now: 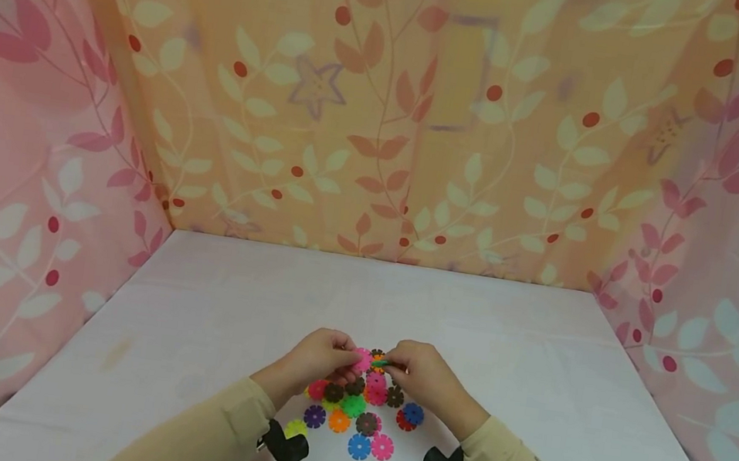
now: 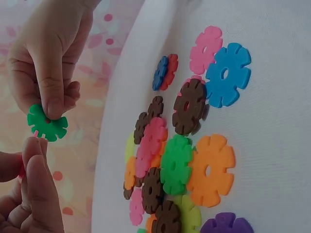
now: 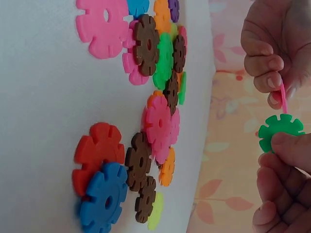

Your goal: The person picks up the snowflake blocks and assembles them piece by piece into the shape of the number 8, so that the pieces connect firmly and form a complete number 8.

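Note:
Above the pile, my left hand (image 1: 325, 357) pinches a pink notched flower disc (image 1: 363, 359) between thumb and fingers. My right hand (image 1: 425, 378) pinches a green notched flower disc (image 2: 46, 124) in the same way. The right wrist view has the pink disc edge-on, its rim meeting a notch in the rim of the green disc (image 3: 278, 130). The two discs stand roughly crosswise; how deep the notches fit cannot be seen. Below the hands lie loose discs, among them a brown disc (image 2: 189, 107) and an orange disc (image 2: 211, 170).
Several more discs overlap on the white tabletop (image 1: 192, 301), including a blue disc (image 1: 360, 446), a purple disc (image 1: 314, 416) and a red disc (image 3: 98, 153). Patterned curtains (image 1: 385, 108) enclose the back and sides. A black wrist mount (image 1: 287, 445) sits at each sleeve.

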Demonstrator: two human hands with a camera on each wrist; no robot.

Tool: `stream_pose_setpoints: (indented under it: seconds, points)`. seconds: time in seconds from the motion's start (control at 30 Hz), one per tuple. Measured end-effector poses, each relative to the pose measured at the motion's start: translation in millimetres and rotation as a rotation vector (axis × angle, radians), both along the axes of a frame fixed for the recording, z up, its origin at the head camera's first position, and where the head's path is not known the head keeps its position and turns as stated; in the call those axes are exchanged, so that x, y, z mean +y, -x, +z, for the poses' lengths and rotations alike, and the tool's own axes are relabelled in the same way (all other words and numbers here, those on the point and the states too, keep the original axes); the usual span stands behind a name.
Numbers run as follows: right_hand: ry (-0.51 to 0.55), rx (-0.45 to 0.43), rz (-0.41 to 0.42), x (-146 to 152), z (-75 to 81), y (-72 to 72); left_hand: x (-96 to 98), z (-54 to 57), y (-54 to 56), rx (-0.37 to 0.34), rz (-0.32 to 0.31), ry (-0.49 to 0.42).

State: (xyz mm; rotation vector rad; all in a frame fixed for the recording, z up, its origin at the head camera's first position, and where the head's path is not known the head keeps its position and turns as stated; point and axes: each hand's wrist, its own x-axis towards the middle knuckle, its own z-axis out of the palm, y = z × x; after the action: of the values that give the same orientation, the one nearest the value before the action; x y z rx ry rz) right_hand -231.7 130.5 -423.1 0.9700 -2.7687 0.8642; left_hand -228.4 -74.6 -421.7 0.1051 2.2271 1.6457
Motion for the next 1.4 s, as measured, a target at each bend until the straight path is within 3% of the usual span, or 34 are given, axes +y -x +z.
stream_pose_setpoints:
  seconds: [0.33,0.73,1.0,1.27,1.4]
  points:
    - [-0.106,0.191,0.028,-5.2,-3.2,-5.3,1.6,-5.5,-3.7,-0.006,0.031,-0.062]
    - [-0.019,0.333,0.113,-3.5,-2.1,-1.3,0.0,-5.0,-4.2,-0.018,0.061,-0.175]
    - [0.174,0.235,0.172,1.8,-7.6,4.3,0.9,-2.5,-5.8,-0.049,0.066,-0.203]
    - [0.155,0.051,0.166,2.7,0.6,3.8,0.1,-2.6,-7.8,-0.086,0.03,-0.241]
    - [0.135,0.014,0.146,3.6,0.1,3.6,-1.7,-0.3,-8.7,-0.075,0.023,-0.254]
